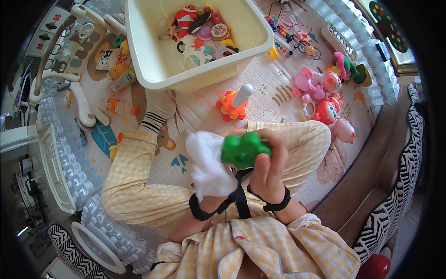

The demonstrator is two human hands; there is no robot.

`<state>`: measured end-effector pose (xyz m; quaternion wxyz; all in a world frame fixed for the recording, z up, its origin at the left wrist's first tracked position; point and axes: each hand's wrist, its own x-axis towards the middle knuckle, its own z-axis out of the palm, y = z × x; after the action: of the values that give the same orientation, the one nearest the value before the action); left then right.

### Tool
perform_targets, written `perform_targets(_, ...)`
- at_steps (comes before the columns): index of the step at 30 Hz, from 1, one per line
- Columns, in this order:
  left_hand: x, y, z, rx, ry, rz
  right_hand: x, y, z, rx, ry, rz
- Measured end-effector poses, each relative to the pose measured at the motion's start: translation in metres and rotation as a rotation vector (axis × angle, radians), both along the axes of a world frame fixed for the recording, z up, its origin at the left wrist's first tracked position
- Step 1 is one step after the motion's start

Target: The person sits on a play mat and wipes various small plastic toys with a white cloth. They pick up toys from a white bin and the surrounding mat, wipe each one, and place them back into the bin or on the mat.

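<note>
My right hand [271, 160] grips a green flower-shaped plastic ring [242, 150] above my lap. A white cloth [209, 164] covers most of my left hand [213, 202] and lies against the ring's left side; the fingers under it are hidden. Beyond my hands, a stacking toy [234, 106] with a pale post and red, orange and yellow flower rings stands on the patterned play mat [264, 101]. Past it is a large cream plastic tub [205, 78], which holds a clownfish toy [186, 19], teethers and other small toys.
Pink toys [313, 83] and a bead maze [296, 38] lie to the right. An orange-labelled bottle [120, 106] and a green-capped or green-tinted bottle [122, 81] lie to the left. Packs of water bottles [75, 167] line the mat; a brown sofa [366, 195] borders the right side.
</note>
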<state>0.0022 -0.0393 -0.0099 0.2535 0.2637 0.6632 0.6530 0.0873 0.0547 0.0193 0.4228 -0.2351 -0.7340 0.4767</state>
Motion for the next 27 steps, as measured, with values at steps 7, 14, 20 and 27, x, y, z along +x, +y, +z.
perform_targets(7,-0.016,-0.008,-0.007,0.282,-0.167,-0.199,-0.006,0.019,0.012,0.021,0.048,-0.033)
perform_targets(14,-0.025,-0.023,0.007,0.329,-0.440,-0.121,-0.033,0.082,0.023,0.249,-0.652,-0.110)
perform_targets(20,-0.043,-0.020,0.019,0.818,-0.874,-0.051,0.020,0.113,-0.007,-0.083,-0.423,-0.167)
perform_targets(27,-0.075,-0.008,0.052,0.741,-1.314,-0.292,0.060,0.360,-0.080,0.197,-0.693,-0.516)
